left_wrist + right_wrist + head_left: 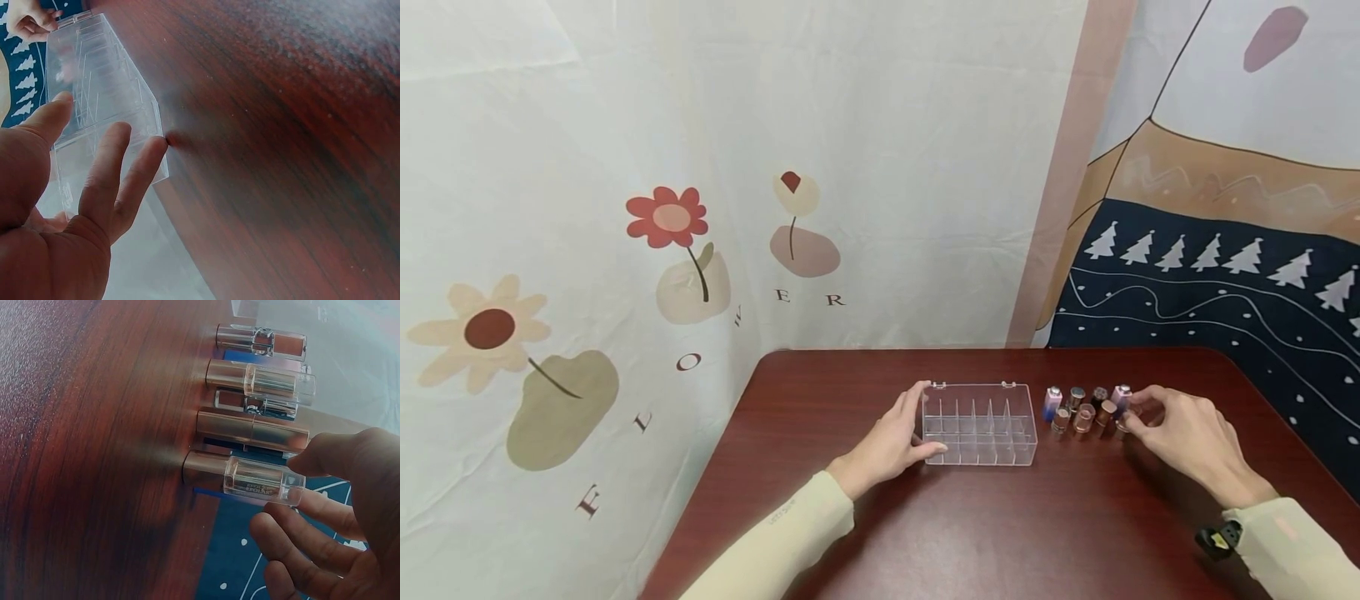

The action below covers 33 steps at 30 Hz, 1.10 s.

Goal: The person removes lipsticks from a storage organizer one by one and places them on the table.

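A clear plastic box (979,450) with thin dividers and small hinges along its back edge sits on the table. My left hand (891,433) holds its left end, thumb at the front corner and fingers toward the back. In the left wrist view, fingertips (156,145) lie against its clear wall. To the right of the box stands a cluster of lipsticks, some with clear caps, others with pink-and-blue cases. My right hand (1187,433) pinches the clear cap of the nearest lipstick (206,470) between thumb and index finger. Beside it stands a coppery lipstick (225,428).
The dark red wooden table (1000,533) runs back to a white curtain (910,208) printed with flowers. A dark blue cloth (1150,317) with white trees hangs at the right. More lipsticks, such as the pink-and-blue lipstick (1052,405), stand close together.
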{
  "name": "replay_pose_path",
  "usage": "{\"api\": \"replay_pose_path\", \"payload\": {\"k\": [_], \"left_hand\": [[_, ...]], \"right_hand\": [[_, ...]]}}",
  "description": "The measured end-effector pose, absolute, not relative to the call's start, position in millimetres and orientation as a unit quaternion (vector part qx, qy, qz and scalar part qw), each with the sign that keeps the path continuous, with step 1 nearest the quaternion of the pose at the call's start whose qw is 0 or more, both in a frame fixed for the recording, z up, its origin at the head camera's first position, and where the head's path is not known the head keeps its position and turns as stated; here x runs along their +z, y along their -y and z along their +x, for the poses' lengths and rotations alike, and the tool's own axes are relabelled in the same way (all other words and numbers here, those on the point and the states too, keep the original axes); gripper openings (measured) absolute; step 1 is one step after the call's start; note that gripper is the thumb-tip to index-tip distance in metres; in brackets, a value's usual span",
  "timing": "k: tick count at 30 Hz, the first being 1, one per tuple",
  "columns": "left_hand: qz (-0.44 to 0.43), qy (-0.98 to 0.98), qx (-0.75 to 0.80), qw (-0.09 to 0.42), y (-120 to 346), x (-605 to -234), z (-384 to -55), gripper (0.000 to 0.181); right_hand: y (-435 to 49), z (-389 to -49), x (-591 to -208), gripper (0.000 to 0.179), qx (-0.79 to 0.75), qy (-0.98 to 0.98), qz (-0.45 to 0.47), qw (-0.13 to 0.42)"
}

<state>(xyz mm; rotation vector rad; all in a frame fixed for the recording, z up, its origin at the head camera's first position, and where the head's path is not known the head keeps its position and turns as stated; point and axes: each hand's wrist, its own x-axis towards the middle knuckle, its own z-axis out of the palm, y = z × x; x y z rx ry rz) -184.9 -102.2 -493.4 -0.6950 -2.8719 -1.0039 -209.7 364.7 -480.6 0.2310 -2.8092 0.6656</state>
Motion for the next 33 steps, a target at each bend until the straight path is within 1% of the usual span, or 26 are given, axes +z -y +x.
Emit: {"api": "replay_pose_path", "payload": {"k": [5,17,26,33], "left_hand": [[-0.22,0.921,-0.322,0.008,102,-493,-185,0.104],[-0.223,0.922,-0.315,0.008,101,-492,-186,0.103],[-0.221,0.922,-0.318,0.004,102,-492,-186,0.104],[-0.211,0.925,-0.314,0.004,101,-493,-184,0.108]], "right_hand": [[-365,-210,-480,0.034,0.227,0.963,0.078,0.125],[-366,-206,-475,0.039,0.231,0.956,0.068,0.169],[-354,-202,-469,0.032,0.243,0.942,0.079,0.216],[-339,-196,-465,0.023,0.259,0.929,0.105,0.243]]}}
